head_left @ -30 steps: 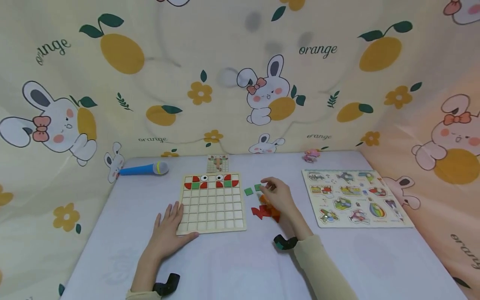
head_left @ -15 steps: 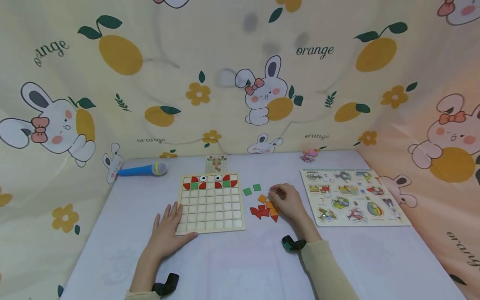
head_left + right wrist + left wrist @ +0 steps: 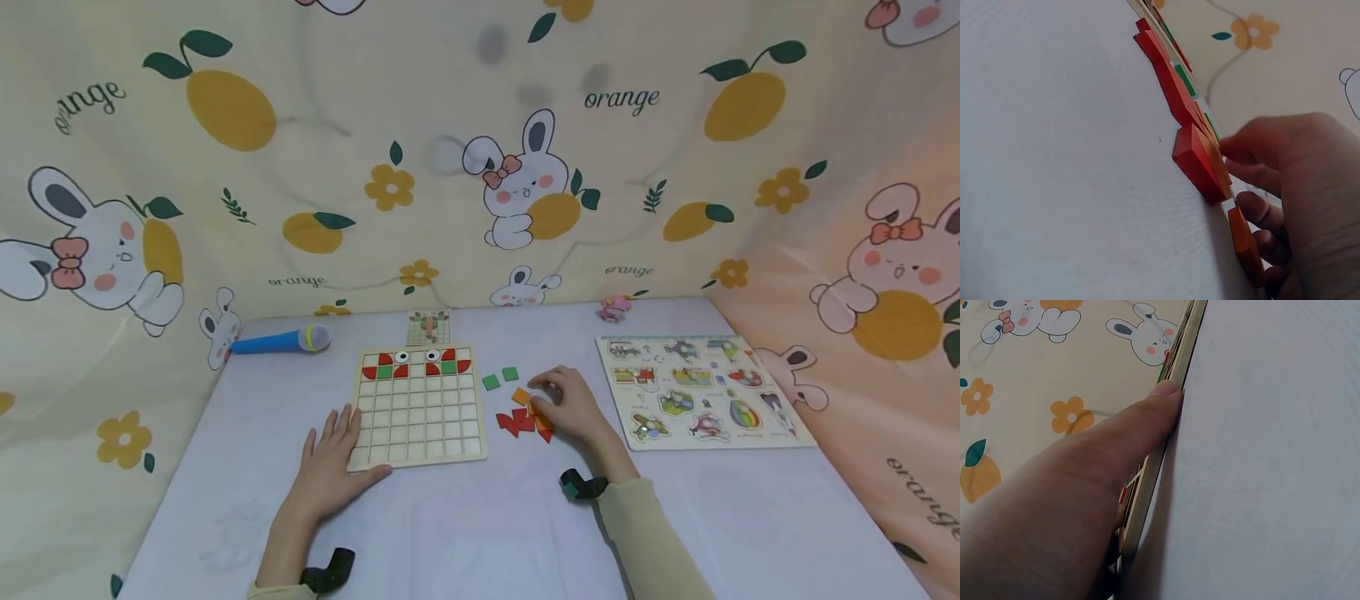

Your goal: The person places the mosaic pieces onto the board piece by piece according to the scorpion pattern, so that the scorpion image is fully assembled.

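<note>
A wooden grid board (image 3: 417, 425) lies on the table, its top rows holding red curved tiles, green square tiles and round eye tiles. My left hand (image 3: 322, 471) rests at its lower left corner, fingers along the left side. In the left wrist view, the thumb (image 3: 1147, 419) lies against the board's edge. To the right of the board, my right hand (image 3: 573, 408) bends over loose orange tiles (image 3: 521, 396), thumb and index finger apart and partly covering them. Red tiles (image 3: 507, 423) lie beside these. The right wrist view shows fingertips close to the orange pieces (image 3: 1246, 247).
Two green tiles (image 3: 491, 382) lie just right of the board. A small pattern card (image 3: 429, 327) sits behind it. A blue toy microphone (image 3: 277, 341) is at the back left, a pink figurine (image 3: 615, 308) at the back right. A picture puzzle board (image 3: 701, 429) lies on the right.
My right hand has come down from beside the green tiles to the orange ones, then shifted slightly left over them. The left hand has stayed on the board. The head view has shifted slightly.
</note>
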